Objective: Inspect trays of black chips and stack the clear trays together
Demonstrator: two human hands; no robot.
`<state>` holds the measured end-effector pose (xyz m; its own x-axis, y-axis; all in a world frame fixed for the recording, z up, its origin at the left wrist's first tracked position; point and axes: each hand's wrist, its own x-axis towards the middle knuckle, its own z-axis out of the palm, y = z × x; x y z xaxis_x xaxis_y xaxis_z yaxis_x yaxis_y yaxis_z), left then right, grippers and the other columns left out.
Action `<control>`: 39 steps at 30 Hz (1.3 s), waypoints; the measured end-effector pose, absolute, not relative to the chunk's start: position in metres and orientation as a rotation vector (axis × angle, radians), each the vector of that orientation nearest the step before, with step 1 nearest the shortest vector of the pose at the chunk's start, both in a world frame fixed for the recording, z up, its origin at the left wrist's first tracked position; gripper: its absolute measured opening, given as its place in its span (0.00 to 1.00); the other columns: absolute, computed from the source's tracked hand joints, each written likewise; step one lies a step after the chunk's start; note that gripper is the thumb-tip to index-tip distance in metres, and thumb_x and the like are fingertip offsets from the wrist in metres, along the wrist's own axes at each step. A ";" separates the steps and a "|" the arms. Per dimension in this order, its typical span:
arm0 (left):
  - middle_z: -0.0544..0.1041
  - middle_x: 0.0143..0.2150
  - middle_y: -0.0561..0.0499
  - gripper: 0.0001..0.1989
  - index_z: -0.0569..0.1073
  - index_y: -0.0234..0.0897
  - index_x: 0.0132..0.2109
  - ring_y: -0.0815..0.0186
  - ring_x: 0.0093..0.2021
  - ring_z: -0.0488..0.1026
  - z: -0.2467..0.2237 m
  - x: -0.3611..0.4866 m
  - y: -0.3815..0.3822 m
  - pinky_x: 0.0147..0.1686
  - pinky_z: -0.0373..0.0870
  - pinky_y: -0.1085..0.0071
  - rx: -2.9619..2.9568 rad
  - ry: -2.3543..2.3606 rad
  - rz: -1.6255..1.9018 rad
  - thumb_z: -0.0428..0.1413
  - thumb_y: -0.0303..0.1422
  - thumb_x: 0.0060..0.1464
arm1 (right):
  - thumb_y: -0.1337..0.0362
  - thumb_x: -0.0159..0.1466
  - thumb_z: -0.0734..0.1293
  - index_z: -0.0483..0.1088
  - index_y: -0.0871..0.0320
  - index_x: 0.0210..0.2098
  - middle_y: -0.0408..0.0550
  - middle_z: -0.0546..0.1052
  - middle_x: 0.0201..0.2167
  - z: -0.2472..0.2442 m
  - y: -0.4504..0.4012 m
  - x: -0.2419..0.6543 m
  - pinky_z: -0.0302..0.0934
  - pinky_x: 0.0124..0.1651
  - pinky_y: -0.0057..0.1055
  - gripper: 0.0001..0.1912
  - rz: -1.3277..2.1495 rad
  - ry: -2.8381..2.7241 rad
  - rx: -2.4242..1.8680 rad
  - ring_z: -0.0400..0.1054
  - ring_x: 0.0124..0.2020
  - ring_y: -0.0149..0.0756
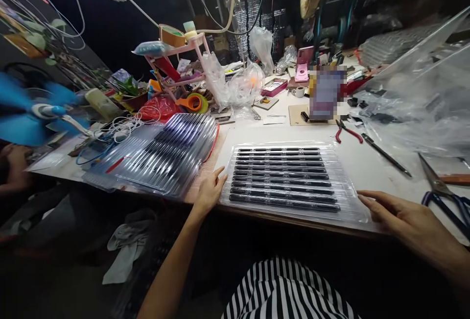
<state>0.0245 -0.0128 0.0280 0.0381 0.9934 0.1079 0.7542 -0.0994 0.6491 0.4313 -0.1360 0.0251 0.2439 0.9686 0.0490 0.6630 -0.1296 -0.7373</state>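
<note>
A clear plastic tray (pixel 347 182) lies flat on the white worktop, with several black rods (pixel 281 179) in parallel rows inside it. At its left edge is my left hand (pixel 210 190), thumb and fingers touching the rim. My right hand (pixel 392 211) rests against the right edge, fingers stretched out and fingertips on the plastic. How firmly either hand grips the tray cannot be made out. To the left lies a stack of similar clear trays (pixel 165 157) with dark rods in it.
Red-handled pliers (pixel 348 133), a black pen-like tool (pixel 385 155) and scissors (pixel 442 191) lie on the right. A blue fan (pixel 44 110) and cables stand left. Behind are a pink rack (pixel 176 54), tape rolls and plastic bags. Another person's arm (pixel 14 172) shows far left.
</note>
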 end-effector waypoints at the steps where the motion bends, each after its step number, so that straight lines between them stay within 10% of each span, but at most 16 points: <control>1: 0.71 0.23 0.52 0.23 0.71 0.32 0.53 0.62 0.27 0.69 0.032 0.026 -0.011 0.35 0.66 0.64 1.936 1.782 0.769 0.50 0.41 0.55 | 0.42 0.57 0.60 0.74 0.43 0.37 0.50 0.78 0.29 0.028 -0.131 0.430 0.67 0.31 0.54 0.19 0.496 -1.506 -1.902 0.72 0.29 0.56; 4: 0.76 0.41 0.41 0.24 0.68 0.32 0.56 0.55 0.43 0.71 0.047 0.040 -0.003 0.48 0.63 0.57 2.061 1.778 0.788 0.47 0.42 0.58 | 0.44 0.62 0.56 0.70 0.54 0.49 0.58 0.76 0.43 0.040 -0.108 0.417 0.63 0.45 0.55 0.27 0.192 -1.612 -1.867 0.70 0.42 0.57; 10: 0.51 0.68 0.41 0.31 0.53 0.34 0.64 0.53 0.67 0.43 0.044 0.093 0.003 0.62 0.43 0.50 2.542 1.498 0.286 0.43 0.46 0.59 | 0.41 0.62 0.52 0.48 0.60 0.65 0.59 0.50 0.65 0.033 -0.059 0.368 0.38 0.62 0.58 0.40 0.114 -2.434 -1.535 0.39 0.66 0.52; 30: 0.43 0.69 0.44 0.34 0.46 0.37 0.66 0.53 0.68 0.40 0.022 0.096 0.002 0.62 0.40 0.47 2.772 1.443 0.068 0.37 0.50 0.60 | 0.41 0.63 0.50 0.47 0.60 0.65 0.57 0.48 0.66 0.020 -0.004 0.358 0.35 0.63 0.57 0.39 0.212 -2.491 -1.509 0.37 0.66 0.48; 39: 0.42 0.69 0.43 0.38 0.45 0.32 0.66 0.52 0.68 0.36 0.022 0.089 0.005 0.63 0.39 0.48 2.680 1.527 0.099 0.38 0.54 0.58 | 0.59 0.69 0.51 0.63 0.64 0.57 0.59 0.58 0.63 0.013 -0.031 0.387 0.47 0.61 0.47 0.23 -0.047 -2.421 -1.491 0.46 0.64 0.47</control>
